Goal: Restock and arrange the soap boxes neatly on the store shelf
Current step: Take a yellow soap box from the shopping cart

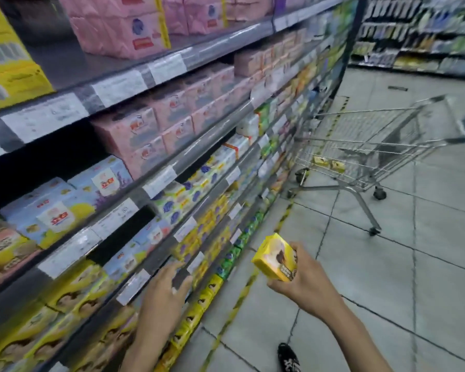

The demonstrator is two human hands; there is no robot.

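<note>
My right hand (304, 281) grips a yellow soap box (275, 257) in the air, out from the shelves and above the floor. My left hand (164, 294) is spread open with fingers apart, resting at the front rail of a lower shelf (134, 287), empty. Rows of matching yellow soap boxes (73, 294) fill the low shelves to the left of that hand. More yellow boxes (199, 304) line the bottom shelf below it. Two yellow soap boxes (329, 163) lie in the shopping cart.
A wire shopping cart (373, 146) stands on the tiled aisle floor to the right. Pink boxes (151, 124) and blue-white boxes (65, 205) fill the upper shelves. My shoe (287, 357) shows at the bottom. Another shelving run (419, 33) stands across the aisle.
</note>
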